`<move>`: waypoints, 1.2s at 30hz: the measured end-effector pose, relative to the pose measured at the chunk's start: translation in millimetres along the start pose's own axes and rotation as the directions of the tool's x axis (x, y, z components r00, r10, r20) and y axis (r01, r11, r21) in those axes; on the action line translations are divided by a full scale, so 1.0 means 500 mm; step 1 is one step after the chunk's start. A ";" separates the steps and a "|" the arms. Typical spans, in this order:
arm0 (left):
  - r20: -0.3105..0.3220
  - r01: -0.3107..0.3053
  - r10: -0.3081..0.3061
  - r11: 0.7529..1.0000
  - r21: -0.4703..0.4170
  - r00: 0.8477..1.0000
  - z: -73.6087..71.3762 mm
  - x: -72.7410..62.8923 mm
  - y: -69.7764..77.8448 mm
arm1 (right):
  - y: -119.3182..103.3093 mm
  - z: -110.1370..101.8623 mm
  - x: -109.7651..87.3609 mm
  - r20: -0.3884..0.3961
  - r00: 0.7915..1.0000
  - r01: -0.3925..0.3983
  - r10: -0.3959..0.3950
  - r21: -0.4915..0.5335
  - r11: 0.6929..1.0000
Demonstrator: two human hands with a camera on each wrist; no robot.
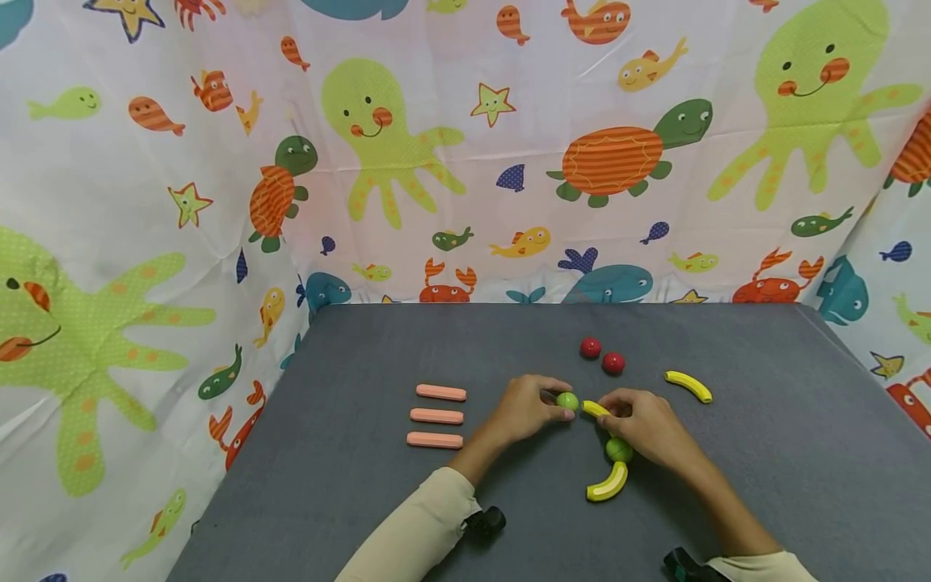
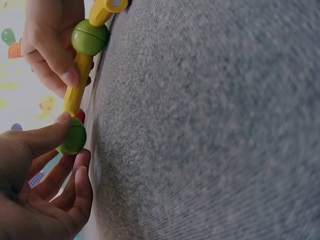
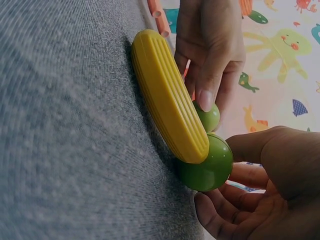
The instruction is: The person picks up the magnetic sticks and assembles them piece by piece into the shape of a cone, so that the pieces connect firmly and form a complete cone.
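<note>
In the head view, my left hand pinches a small green ball between thumb and fingers. Just right of it, my right hand holds a curved yellow piece with its fingertips. The left wrist view shows one end of that yellow piece right at the held green ball. A second, grooved green ball lies by the yellow piece's other end, below the right hand. From this ball another curved yellow piece bends toward the near left, its ribbed side showing in the right wrist view.
Three pink sausage-shaped sticks lie in a stack of rows left of the hands. Two red balls sit farther back, and one loose curved yellow piece lies to the right. A sea-animal curtain hangs behind the grey table.
</note>
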State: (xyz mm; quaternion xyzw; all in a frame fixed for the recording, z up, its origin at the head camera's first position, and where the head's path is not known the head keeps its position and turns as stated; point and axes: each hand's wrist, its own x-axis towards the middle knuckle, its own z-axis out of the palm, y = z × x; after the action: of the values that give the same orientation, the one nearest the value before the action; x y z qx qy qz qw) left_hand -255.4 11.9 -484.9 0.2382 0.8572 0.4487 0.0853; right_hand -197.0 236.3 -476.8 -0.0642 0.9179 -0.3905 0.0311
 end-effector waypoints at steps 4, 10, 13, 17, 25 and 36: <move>0.013 -0.002 0.002 1.000 -0.007 1.000 0.003 -0.001 0.002 | -0.001 0.001 0.000 0.001 1.000 0.005 -0.005 -0.004 1.000; 0.011 -0.004 0.004 1.000 0.002 1.000 0.006 -0.001 0.003 | -0.003 0.004 0.001 -0.003 1.000 0.005 -0.005 -0.011 1.000; 0.011 -0.007 0.007 1.000 0.011 1.000 0.006 -0.002 0.002 | -0.002 0.004 0.001 -0.005 1.000 0.006 -0.006 -0.011 1.000; 0.005 0.005 -0.005 1.000 -0.009 1.000 0.006 -0.004 -0.001 | -0.001 0.004 0.002 -0.002 1.000 0.009 -0.009 -0.007 1.000; -0.014 -0.002 0.001 0.996 -0.089 1.000 0.000 -0.026 0.002 | -0.001 0.004 0.002 0.013 1.000 0.004 -0.003 -0.018 1.000; -0.068 -0.023 0.008 0.974 -0.226 0.998 -0.013 -0.105 0.026 | -0.003 0.008 0.012 -0.020 0.997 0.075 -0.076 -0.038 0.996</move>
State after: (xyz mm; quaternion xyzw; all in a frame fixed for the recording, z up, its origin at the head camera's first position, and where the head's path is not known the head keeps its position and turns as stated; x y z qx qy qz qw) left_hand -207.5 -12.2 -474.1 0.2185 0.8009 0.5518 0.0797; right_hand -202.1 231.5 -478.5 -0.0953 0.9221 -0.3750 0.0054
